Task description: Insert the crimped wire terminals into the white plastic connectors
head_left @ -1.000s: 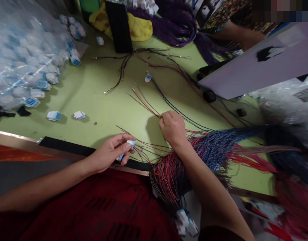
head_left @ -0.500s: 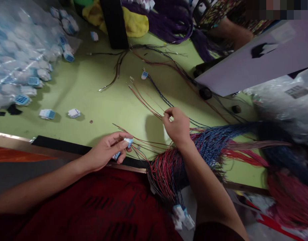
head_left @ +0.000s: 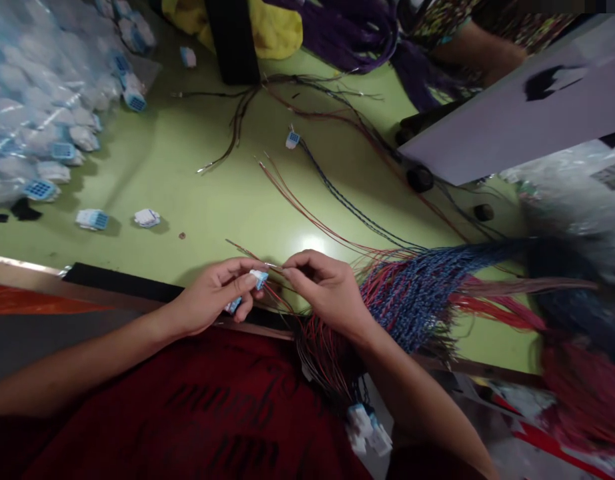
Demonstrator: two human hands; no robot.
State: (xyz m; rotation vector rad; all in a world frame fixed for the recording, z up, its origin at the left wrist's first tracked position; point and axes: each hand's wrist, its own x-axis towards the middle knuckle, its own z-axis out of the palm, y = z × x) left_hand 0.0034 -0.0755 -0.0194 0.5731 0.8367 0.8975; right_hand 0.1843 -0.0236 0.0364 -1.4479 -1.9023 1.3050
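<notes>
Near the table's front edge, my left hand point(head_left: 220, 293) is closed around a small white-and-blue wire connector point(head_left: 259, 279). Thin red wires run from this connector to the right, and a second blue-and-white connector point(head_left: 233, 305) shows lower among the same fingers. My right hand point(head_left: 325, 287) pinches a thin wire point(head_left: 273, 266) just behind its metal tip, close to the held connector's right side. Whether the tip touches the connector I cannot tell. A thick bundle of blue and red wires point(head_left: 412, 293) lies beyond my right wrist. Loose red wires point(head_left: 292, 200) stretch across the green table.
A clear bag of connectors point(head_left: 42, 100) fills the left. Two loose connectors point(head_left: 92, 219) lie nearer, and one wired connector point(head_left: 292, 139) sits mid-table. A black post point(head_left: 232, 43) and a grey panel point(head_left: 512, 100) stand behind. Another person's arm point(head_left: 487, 53) is at the back right.
My right hand has come down and left from the loose red wires, bringing a wire tip beside the connector. My left hand stays nearly in place. The view has shifted slightly.
</notes>
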